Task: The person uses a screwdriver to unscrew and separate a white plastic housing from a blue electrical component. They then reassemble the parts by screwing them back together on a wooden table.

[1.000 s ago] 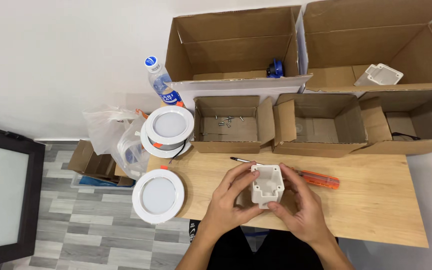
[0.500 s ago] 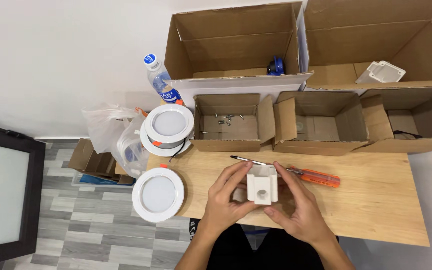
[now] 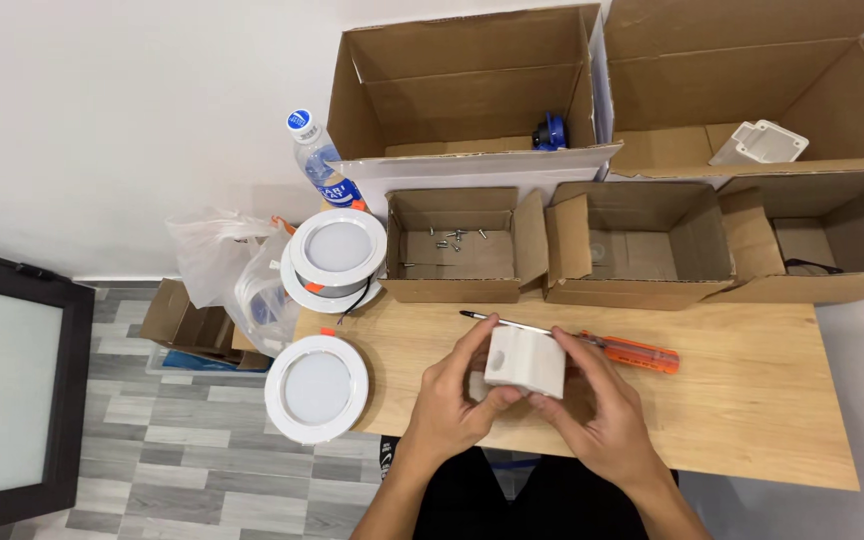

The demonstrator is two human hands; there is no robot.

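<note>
From the head camera I see my left hand and right hand both clamped around a small white box, held just above the wooden table. An orange-handled screwdriver lies just behind it; a round white lamp sits at the table's left edge.

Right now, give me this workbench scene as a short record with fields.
left hand: holds white plastic box
right hand: holds same box from the other side
behind box: orange-handled screwdriver lying on wooden table
table left edge: round white downlight, two more stacked behind
small carton: loose screws inside
far left: water bottle
</note>
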